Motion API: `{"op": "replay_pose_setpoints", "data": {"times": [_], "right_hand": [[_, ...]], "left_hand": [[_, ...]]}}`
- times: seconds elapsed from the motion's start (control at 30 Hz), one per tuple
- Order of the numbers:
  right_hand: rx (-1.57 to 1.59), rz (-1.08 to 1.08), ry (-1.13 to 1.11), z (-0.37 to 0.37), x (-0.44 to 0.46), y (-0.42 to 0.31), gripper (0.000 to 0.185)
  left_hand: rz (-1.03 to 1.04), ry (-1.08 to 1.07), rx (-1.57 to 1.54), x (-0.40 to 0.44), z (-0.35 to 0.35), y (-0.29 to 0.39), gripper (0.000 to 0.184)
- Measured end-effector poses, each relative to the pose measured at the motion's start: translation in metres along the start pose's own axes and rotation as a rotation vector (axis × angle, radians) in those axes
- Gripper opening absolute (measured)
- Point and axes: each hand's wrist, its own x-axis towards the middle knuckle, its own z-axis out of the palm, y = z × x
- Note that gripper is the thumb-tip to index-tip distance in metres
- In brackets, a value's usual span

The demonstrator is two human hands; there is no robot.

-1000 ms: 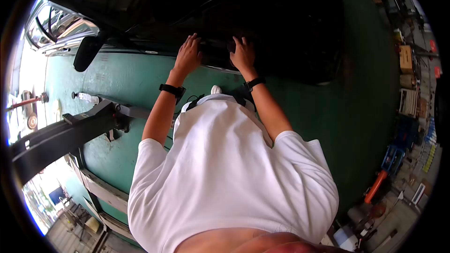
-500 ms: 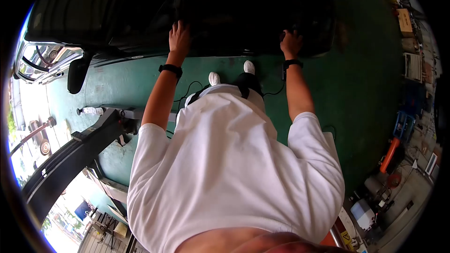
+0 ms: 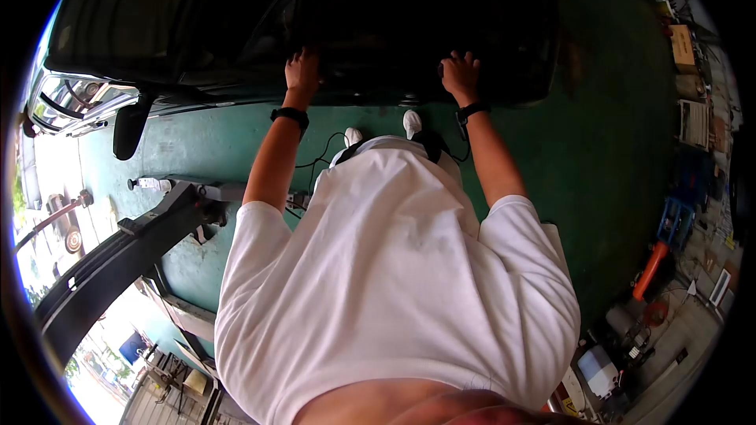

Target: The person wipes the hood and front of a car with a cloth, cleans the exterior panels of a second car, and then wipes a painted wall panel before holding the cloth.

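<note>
A black car (image 3: pixel 409 15) fills the top of the view, its side toward me. My left hand (image 3: pixel 302 72) lies on the dark bodywork with its fingers stretched out and slightly apart. To the right of it, my right hand (image 3: pixel 461 77) is at the same panel, fingers curled. A small dark shape shows beside its thumb, but the dark paint hides what it is. Black bands circle both wrists. Close under the right wristband hangs a black cable (image 3: pixel 466 149); another stretch of cable loops beside my white shoes.
At lower left stands a dark lift post (image 3: pixel 118 259) with its arm (image 3: pixel 224 191) low over the green floor (image 3: pixel 598 189). The car's side mirror (image 3: pixel 132 127) juts out at left. Along the right wall are a cardboard box (image 3: pixel 682 48), an orange cylinder (image 3: pixel 650 270) and other equipment.
My right hand has moved left along the car, closer to my left hand. The left hand has shifted slightly down in the view and stays on the bodywork.
</note>
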Motion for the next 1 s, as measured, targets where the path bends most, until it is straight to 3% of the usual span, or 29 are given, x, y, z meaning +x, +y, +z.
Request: {"op": "replay_pose_setpoints", "data": {"times": [0.13,0.2,0.3,0.37,0.47,0.57,0.8,0.9,1.0], "right_hand": [[-0.074,-0.041,0.002,0.006,-0.006,0.029,0.010],[-0.077,-0.010,-0.251,0.001,0.002,0.019,0.017],[0.058,-0.096,-0.292,-0.009,0.018,-0.017,0.018],[0.187,-0.217,-0.172,-0.004,0.023,-0.040,0.018],[0.141,-0.271,-0.117,-0.002,0.025,-0.048,0.015],[0.165,-0.247,-0.009,0.000,0.016,-0.024,0.011],[-0.004,-0.178,-0.051,0.006,-0.001,0.058,0.010],[0.135,-0.269,-0.039,0.007,-0.008,0.077,0.017],[0.227,-0.180,0.006,0.016,-0.023,0.110,0.028]], "left_hand": [[-0.041,-0.039,0.013,0.001,-0.005,0.003,0.060],[-0.059,-0.049,0.012,0.002,-0.010,0.007,0.057],[-0.062,-0.049,0.002,0.000,-0.020,0.010,0.054],[-0.048,-0.041,-0.008,0.002,-0.021,0.012,0.054],[-0.074,-0.115,0.024,0.006,-0.016,0.008,0.053],[-0.083,-0.079,-0.002,0.003,-0.012,0.006,0.054],[-0.123,0.016,-0.019,-0.009,-0.002,0.013,0.067],[-0.159,0.069,-0.087,-0.009,-0.004,0.018,0.071],[-0.223,0.032,-0.122,-0.010,-0.005,0.029,0.078]]}}
